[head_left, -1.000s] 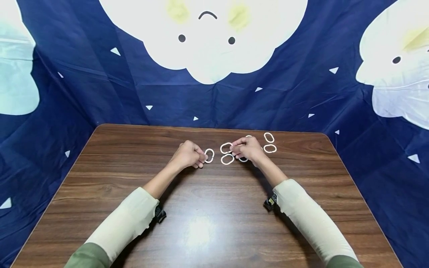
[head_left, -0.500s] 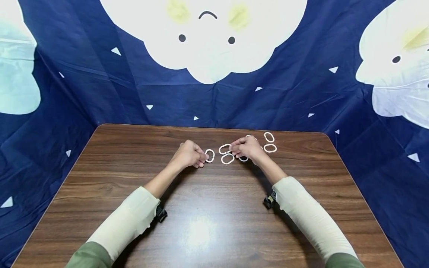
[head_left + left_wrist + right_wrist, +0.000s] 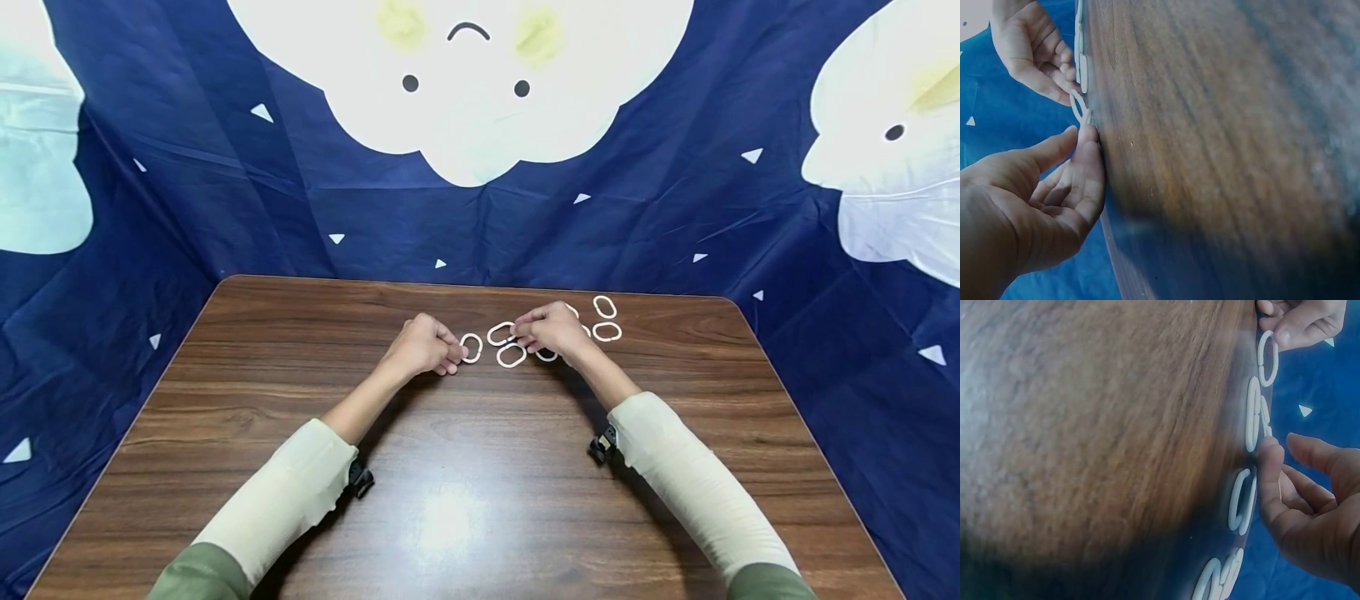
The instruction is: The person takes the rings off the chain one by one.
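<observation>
My left hand (image 3: 424, 345) holds a white oval ring (image 3: 481, 348) by its left side with the fingertips. The ring has a small gap in its rim and is near the tabletop. My right hand (image 3: 552, 327) has its fingertips at the right end of another white oval ring (image 3: 489, 335), which slants and partly hides behind them. Just in front lies a third white ring (image 3: 512, 367). In the right wrist view, the right index fingertip (image 3: 1270, 447) meets the ring's end (image 3: 1265, 412), and the thumb stands a little off.
Several more white rings lie under and right of my right hand, including a far-right pair, the back ring (image 3: 604, 297) and the front ring (image 3: 607, 341). All are near the back edge of the brown wooden table (image 3: 300, 400). A blue cloud-printed cloth (image 3: 375, 217) hangs behind.
The slanted ring at my right fingertips has slid slightly left and turned flatter, the right hand shifting with it. The left hand and its ring have barely moved.
</observation>
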{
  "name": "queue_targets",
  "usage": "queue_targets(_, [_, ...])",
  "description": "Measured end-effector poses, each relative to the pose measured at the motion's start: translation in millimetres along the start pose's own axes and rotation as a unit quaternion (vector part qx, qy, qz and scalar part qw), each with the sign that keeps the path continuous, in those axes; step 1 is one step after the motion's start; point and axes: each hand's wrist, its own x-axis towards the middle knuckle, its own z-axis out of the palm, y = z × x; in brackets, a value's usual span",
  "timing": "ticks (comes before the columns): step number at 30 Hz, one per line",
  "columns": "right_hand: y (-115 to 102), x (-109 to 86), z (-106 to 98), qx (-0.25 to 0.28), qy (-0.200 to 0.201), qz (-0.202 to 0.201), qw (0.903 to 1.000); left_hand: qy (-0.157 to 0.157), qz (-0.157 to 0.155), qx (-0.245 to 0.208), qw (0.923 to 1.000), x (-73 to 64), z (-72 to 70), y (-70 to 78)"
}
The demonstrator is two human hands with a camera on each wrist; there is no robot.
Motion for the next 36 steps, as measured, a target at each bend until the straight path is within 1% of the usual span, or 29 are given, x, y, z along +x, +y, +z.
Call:
queue_targets(4, [-2.1, -1.1, 0.3, -0.012, 0.001, 0.001, 0.9999, -0.005, 0.003, -0.005, 1.0000, 0.7, -0.4, -0.5])
queue_targets(9, [-4.5, -3.6, -1.4, -0.039, 0.004, -0.001, 0.9992, -0.007, 0.004, -0.005, 1.0000, 1.1, -0.3, -0.5])
queue_targets(12, [-5.1, -6.1, -3.7, -0.050, 0.004, -0.004, 0.9987, -0.005, 0.006, 0.000, 1.0000, 0.8, -0.4, -1.2])
queue_targets(19, [-1.3, -12.0, -11.2, -0.082, 0.004, -0.026, 0.9963, -0.006, 0.024, 0.020, 0.9995, -2.0, -2.3, -2.5])
queue_targets(24, [-0.1, -19.1, -15.4, -0.073, 0.014, -0.042, 0.9963, -0.003, 0.036, 0.039, 0.9986, -2.7, -4.4, -4.2])
queue_targets(27, [2.8, -22.0, -18.0, -0.064, 0.020, -0.051, 0.9964, -0.002, 0.037, 0.040, 0.9985, -3.4, -6.9, -4.6])
queue_targets(32, [8.7, -28.0, -24.9, -0.045, 0.013, -0.061, 0.9970, 0.001, 0.036, 0.036, 0.9987, -5.4, -12.1, -5.3])
queue_targets(36, [13.3, -34.6, -33.0, -0.038, 0.010, -0.060, 0.9974, 0.002, 0.038, 0.038, 0.9985, -7.6, -15.7, -7.7])
